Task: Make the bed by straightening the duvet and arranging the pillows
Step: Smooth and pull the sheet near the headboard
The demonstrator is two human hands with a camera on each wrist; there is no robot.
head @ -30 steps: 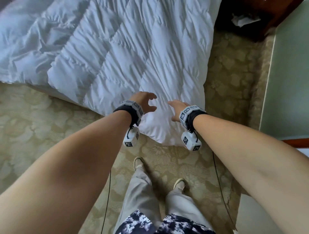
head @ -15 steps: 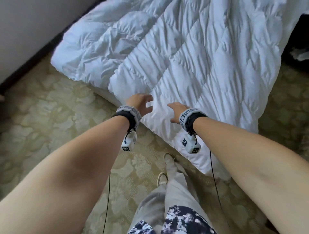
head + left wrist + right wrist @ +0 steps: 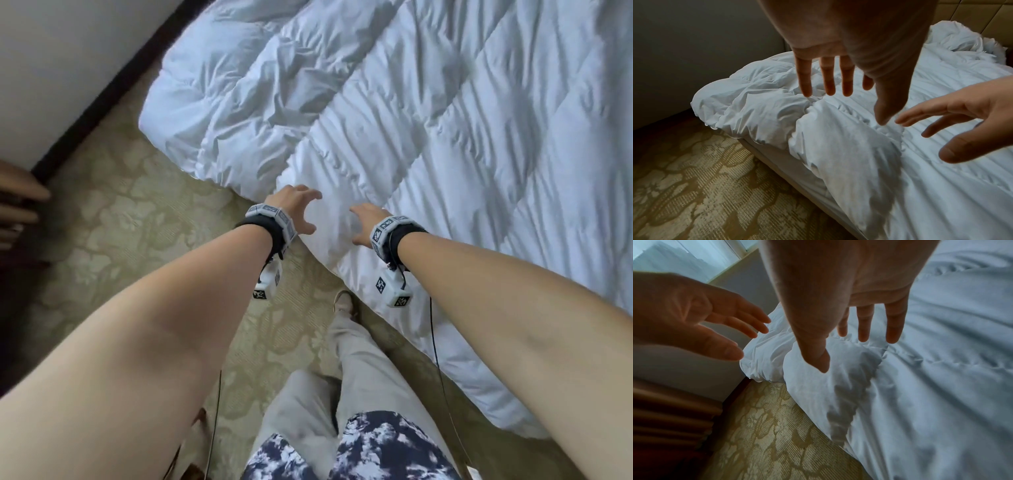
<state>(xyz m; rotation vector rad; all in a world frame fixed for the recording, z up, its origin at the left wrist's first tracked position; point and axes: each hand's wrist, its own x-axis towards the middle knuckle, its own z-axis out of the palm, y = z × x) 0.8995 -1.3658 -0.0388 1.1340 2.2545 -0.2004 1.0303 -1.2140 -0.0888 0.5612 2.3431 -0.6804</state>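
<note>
Reaching out side by side, the left hand [image 3: 294, 207] and right hand [image 3: 367, 219] hung just above the near edge of the white duvet [image 3: 445, 137], both w/ fingers spread and only loosely bent, holding nothing. From the left wrist cam, the left fingers [image 3: 827, 78] pointed down at a bunched seam; contact w/ the cloth couldn't be told, prob. a small gap. The right fingers [image 3: 893, 324] likewise hung over the puffed edge.

Vs. the head view half a sec ago: the hands kept much the same pose and spacing, but the view had swung, so the duvet's rumpled corner [image 3: 212, 113] sat further beyond the left hand, and more of the wall [image 3: 68, 51] and its dark skirting [image 3: 113, 92] showed to that hand's outer side. The duvet's hanging edge now ran off under the right forearm.

Below the hands lay patterned beige carpet [image 3: 113, 222], w/ the person's trouser leg and shoe [image 3: 346, 303] beside the bed.

Writing: none readable; the wrist bands [image 3: 390, 228] carried only b/w square marker patterns.
</note>
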